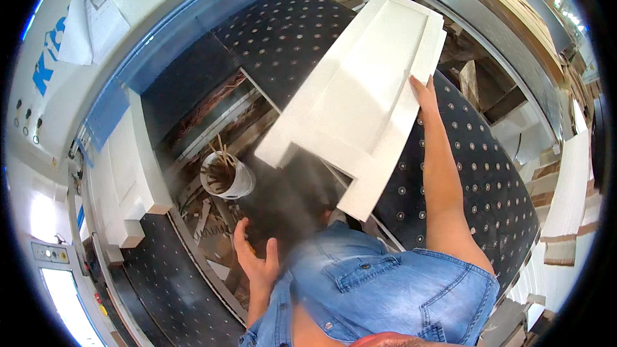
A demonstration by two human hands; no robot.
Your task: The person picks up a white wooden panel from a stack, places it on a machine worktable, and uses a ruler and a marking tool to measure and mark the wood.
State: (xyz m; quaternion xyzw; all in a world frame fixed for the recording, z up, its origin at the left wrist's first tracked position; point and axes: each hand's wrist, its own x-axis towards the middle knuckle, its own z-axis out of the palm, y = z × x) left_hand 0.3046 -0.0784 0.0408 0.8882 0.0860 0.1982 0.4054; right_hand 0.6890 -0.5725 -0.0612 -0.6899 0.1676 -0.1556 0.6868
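A white door-like panel (pixel 366 90) with a recessed middle and a notched near end lies tilted across the view. My right hand (pixel 424 95) grips its right long edge, with the other end of the panel pointing away to the far right. Near my body, my left hand (pixel 257 262) is empty, its thumb and fingers apart, below the panel's notched end. Another white panel (pixel 122 177) with a stepped end rests at the left, along the machine.
Black worktables (pixel 479 173) with rows of small round studs surround me. A white bucket (pixel 240 181) holding thin sticks stands in the gap, among scraps. Papers (pixel 93 26) hang on the white machine (pixel 48 122). Stacked boards (pixel 514 6) and white pieces (pixel 569 186) lie at right.
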